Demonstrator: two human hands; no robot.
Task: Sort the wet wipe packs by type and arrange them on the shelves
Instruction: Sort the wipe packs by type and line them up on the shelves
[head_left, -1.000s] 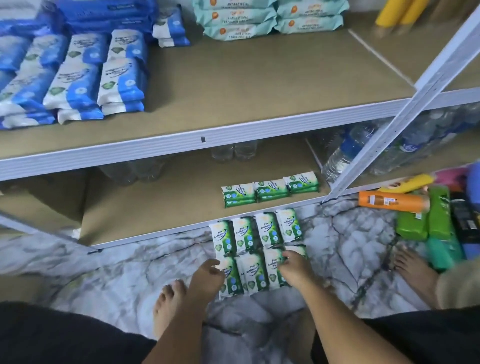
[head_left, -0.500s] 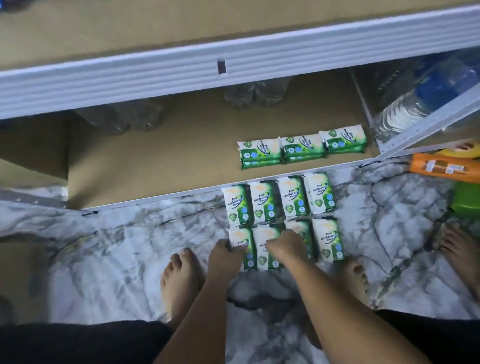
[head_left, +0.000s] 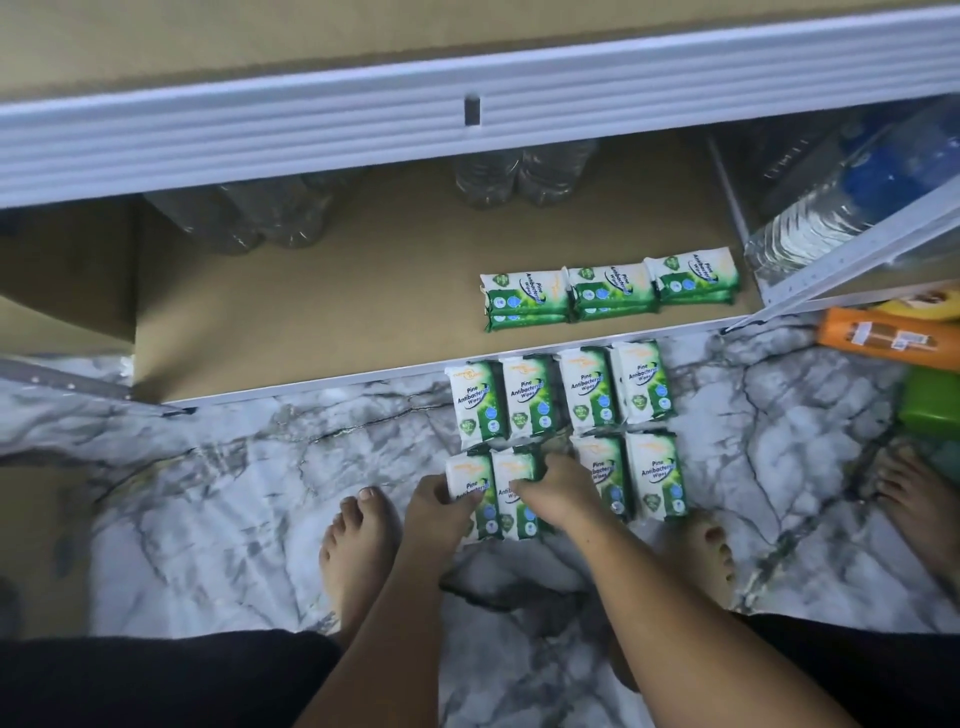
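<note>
1. On the floor (head_left: 260, 519) before the bottom shelf (head_left: 311, 322), the left hand (head_left: 439, 512) grips the near-left pack (head_left: 470, 483), and the right hand (head_left: 558, 493) grips the neighbouring pack (head_left: 511, 465).
2. Both lie lengthwise toward the shelf. The stacked packs (head_left: 608, 293) sit ahead and to the right.

A: Packs?
B: Eight green-and-white wipe packs (head_left: 641, 387), flat on the floor. Two rows of four, labels up, just before the bottom shelf (head_left: 311, 322).
A: On it?
B: Three small stacks (head_left: 610, 291) side by side, near the front edge.
A: Held?
B: Near-left pack (head_left: 467, 478) in left hand (head_left: 436, 512), next pack (head_left: 511, 465) in right hand (head_left: 556, 493).
</note>
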